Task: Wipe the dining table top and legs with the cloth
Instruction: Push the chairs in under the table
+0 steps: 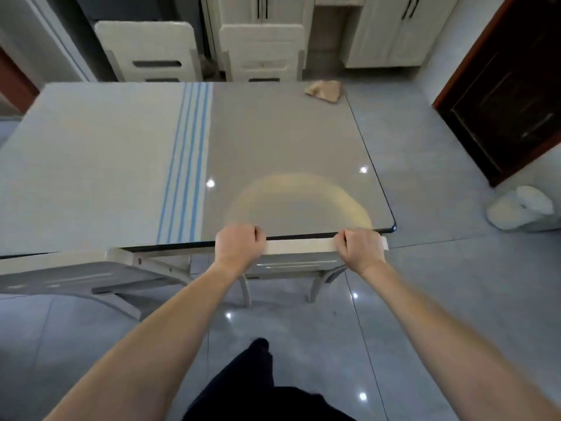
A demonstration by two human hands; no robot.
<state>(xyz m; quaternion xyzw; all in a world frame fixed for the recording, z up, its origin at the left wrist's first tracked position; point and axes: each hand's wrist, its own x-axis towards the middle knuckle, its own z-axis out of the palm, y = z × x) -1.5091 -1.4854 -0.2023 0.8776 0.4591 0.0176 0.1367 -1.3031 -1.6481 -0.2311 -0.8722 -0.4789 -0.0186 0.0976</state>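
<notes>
At the table's near edge, towards its left end, a left chair stands with its back rail just below the tabletop. The table is white on its left half, with a band of blue stripes running from the far edge to the near edge, and glossy grey to the right of them. The left hand grips the top rail of a chair tucked under the near edge by the near right corner, its fingers curled tight round the rail. The right hand holds the same rail towards its right end, fingers clamped round it in the same way. The cloth, tan and crumpled, lies on the far right corner of the table, well apart from both hands. On the floor right of the table sits a white bin, near a dark brown door.
</notes>
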